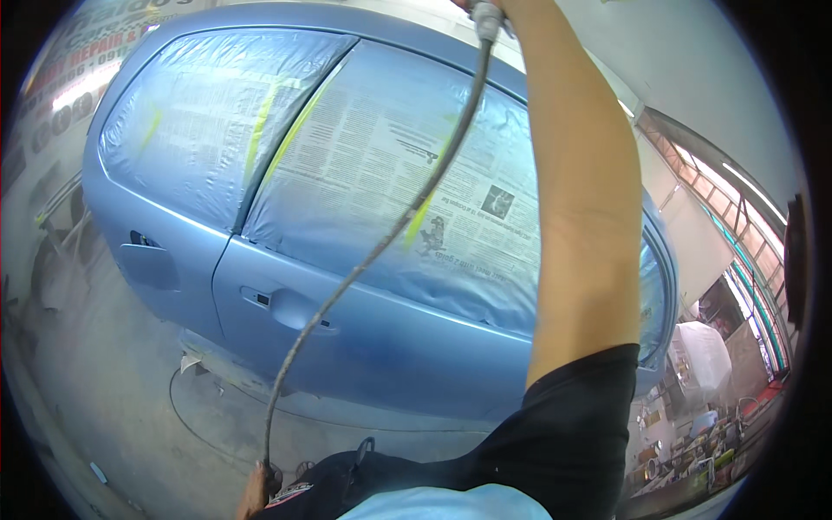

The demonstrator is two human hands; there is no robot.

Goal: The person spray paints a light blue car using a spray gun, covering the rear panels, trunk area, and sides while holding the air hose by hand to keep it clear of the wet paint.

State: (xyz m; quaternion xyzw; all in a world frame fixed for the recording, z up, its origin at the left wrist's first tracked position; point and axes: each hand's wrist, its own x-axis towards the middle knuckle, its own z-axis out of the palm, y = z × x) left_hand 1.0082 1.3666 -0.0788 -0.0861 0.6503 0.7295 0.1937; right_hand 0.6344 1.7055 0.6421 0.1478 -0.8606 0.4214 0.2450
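Note:
A blue car (381, 368) stands side-on before me, its windows masked with newspaper (347, 130), thin film and yellow-green tape, all dusted with blue. My right arm reaches up over it. At the top edge my right hand (518, 9) is closed around what looks like a spray gun, cut off by the frame; its grey hose fitting (488, 21) shows. From there a grey hose (373, 256) sags across the car's side to the lower left. Low down, my left hand (253, 494) is closed around the hose, its fingers partly hidden.
A thin hose (178, 407) curves over the grey floor (286, 442) beside the car. At right, a cluttered bench (685, 464) holds tools and containers, with a plastic-covered object (700, 355) behind. A printed banner (82, 69) hangs at far left.

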